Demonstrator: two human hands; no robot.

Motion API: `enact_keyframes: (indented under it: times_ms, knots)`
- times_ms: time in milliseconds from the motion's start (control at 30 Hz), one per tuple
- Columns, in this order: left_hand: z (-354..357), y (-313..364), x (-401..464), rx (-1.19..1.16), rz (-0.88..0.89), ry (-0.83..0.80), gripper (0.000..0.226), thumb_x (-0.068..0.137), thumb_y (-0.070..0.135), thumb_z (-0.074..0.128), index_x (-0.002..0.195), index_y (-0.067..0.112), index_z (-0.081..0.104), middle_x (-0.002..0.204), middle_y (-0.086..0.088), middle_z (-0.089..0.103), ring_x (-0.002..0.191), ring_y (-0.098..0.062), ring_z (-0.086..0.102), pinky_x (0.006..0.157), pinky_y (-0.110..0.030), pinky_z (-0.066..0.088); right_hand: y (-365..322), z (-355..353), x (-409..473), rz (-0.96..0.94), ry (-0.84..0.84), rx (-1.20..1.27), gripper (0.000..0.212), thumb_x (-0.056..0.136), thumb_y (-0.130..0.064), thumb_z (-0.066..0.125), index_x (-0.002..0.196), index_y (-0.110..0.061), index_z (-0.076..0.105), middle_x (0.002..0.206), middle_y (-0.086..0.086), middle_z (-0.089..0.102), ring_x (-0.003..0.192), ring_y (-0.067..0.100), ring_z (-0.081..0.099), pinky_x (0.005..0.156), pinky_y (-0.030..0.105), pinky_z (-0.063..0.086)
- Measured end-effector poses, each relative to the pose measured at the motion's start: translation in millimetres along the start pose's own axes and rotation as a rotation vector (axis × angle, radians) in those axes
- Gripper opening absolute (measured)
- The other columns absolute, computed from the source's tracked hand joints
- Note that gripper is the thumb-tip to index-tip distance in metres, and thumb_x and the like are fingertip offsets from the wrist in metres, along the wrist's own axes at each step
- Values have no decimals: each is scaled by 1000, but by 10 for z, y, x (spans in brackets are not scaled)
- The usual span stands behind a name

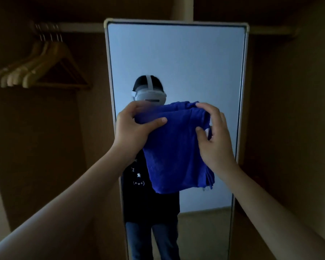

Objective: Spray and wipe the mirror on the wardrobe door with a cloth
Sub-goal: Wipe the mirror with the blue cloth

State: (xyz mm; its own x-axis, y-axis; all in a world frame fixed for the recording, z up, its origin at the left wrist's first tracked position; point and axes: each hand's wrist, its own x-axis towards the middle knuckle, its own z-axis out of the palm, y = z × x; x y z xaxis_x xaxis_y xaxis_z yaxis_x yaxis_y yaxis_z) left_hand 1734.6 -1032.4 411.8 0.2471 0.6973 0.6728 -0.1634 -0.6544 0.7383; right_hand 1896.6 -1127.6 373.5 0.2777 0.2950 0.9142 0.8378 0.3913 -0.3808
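A tall mirror (176, 59) in a pale frame stands straight ahead on the wardrobe door. In front of it hangs a blue cloth (176, 156), folded over at its top edge. My left hand (135, 126) grips the cloth's top left corner, thumb laid across the front. My right hand (214, 134) pinches the top right corner between fingers and thumb. The cloth covers part of the mirror's middle. The mirror reflects a person in a dark shirt, jeans and a white headset. No spray bottle is in view.
Several wooden hangers (39, 70) hang from a rail at the upper left inside the dim wardrobe. Brown wardrobe panels flank the mirror on both sides. A shelf edge (270, 30) runs across the top right.
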Motion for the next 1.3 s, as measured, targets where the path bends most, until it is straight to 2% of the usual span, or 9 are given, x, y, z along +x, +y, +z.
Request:
enact_keyframes:
  times_ms: [200, 333, 467, 633, 767, 967, 1067, 1167, 1300]
  knots:
    - [-95, 255, 470, 52, 218, 6, 41, 72, 24, 85, 107, 23, 65, 103, 13, 66, 97, -4, 62, 84, -31, 57, -201, 251, 362, -116, 177, -99, 39, 92, 9, 44, 97, -22, 68, 141, 0, 36, 112, -8, 46, 84, 3, 39]
    - [-143, 412, 771, 118, 341, 45, 38, 78, 22, 81, 107, 28, 59, 100, 19, 60, 94, 1, 59, 82, -17, 51, -348, 363, 696, -78, 208, -133, 30, 93, 4, 48, 106, -15, 66, 146, 1, 38, 99, -23, 43, 78, 0, 39]
    - [-162, 624, 1037, 245, 538, 122, 35, 83, 19, 75, 110, 27, 56, 104, 18, 56, 94, 10, 51, 82, -1, 40, -607, 469, 970, -62, 159, -357, 37, 95, -9, 50, 132, -13, 53, 159, -5, 15, 86, 1, 56, 71, 13, 49]
    - [-170, 819, 1332, 395, 660, 181, 30, 85, 17, 72, 112, 21, 58, 106, 13, 53, 101, -6, 52, 90, -16, 42, -851, 675, 1271, -7, 84, -459, 52, 97, -38, 47, 140, -10, 41, 161, -3, -5, 120, 16, 50, 96, 33, 50]
    - [-226, 871, 1504, 464, 687, 232, 24, 88, 16, 69, 109, 17, 58, 108, 7, 53, 95, -1, 47, 82, 0, 36, -812, 804, 1494, -112, 132, -541, 58, 96, -41, 49, 140, -5, 42, 162, 6, 0, 127, 22, 46, 106, 41, 43]
    - [-204, 802, 1602, 511, 669, 294, 24, 89, 24, 66, 101, 34, 48, 103, 19, 50, 94, 1, 46, 108, -49, 31, -633, 899, 1543, -159, 244, -845, 68, 96, -54, 38, 144, -5, 41, 162, 12, 9, 149, 27, 10, 112, 66, 7]
    - [-242, 776, 1638, 364, 650, 262, 30, 83, 24, 73, 103, 31, 51, 97, 20, 54, 92, 5, 52, 93, -29, 47, -603, 858, 1528, -209, 212, -971, 71, 97, -56, 36, 146, -4, 38, 162, 12, 7, 150, 26, 2, 113, 61, -6]
    - [-255, 771, 1636, 323, 612, 234, 32, 82, 24, 75, 104, 31, 52, 93, 21, 54, 92, 6, 52, 80, -13, 41, -725, 792, 1517, -166, 112, -1076, 73, 98, -55, 33, 147, -1, 33, 162, 14, -6, 149, 27, -11, 112, 58, -15]
    - [-256, 785, 1642, 326, 611, 222, 32, 83, 24, 74, 103, 32, 50, 95, 20, 53, 94, 1, 53, 76, -10, 37, -944, 768, 1605, -165, 12, -1124, 48, 101, -42, 41, 125, -5, 59, 159, 17, -18, 146, 31, -22, 112, 55, -17]
